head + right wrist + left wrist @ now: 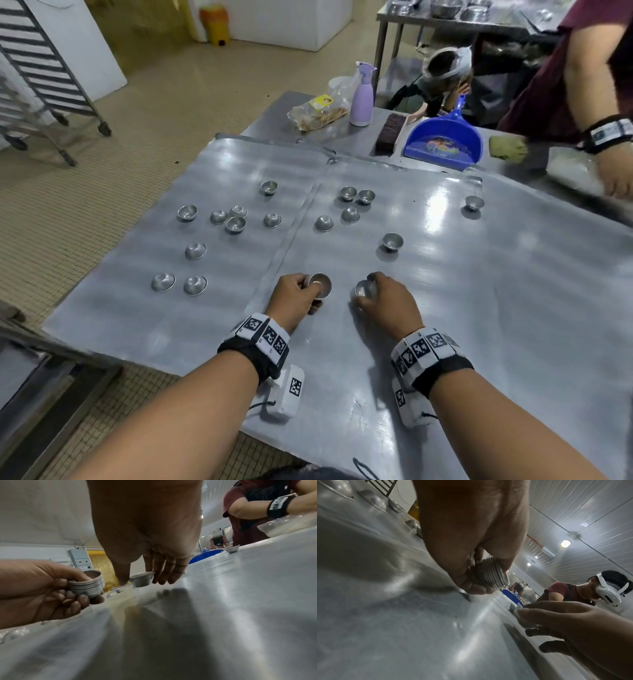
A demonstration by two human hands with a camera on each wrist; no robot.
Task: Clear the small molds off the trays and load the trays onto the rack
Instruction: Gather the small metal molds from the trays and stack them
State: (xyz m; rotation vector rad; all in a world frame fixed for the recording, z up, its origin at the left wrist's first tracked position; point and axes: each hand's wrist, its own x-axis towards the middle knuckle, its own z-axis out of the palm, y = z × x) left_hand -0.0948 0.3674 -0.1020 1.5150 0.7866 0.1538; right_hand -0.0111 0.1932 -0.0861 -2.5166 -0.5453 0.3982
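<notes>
Metal mold stack (89, 586) gripped in left hand (294, 294) fingers, right hand (387, 305) fingers pinching single mold (142, 580)

It looked like a commercial bakery kitchen: steel table (548, 308) under flat trays (205, 308) scattered with small molds (195, 250), a wheeled rack (44, 68) left of the table, steel bowls (445, 8) beyond it.

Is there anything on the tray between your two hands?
No: in the head view only bare tray lies between the left hand, holding the stack of molds, and the right hand, pinching one mold.
</notes>
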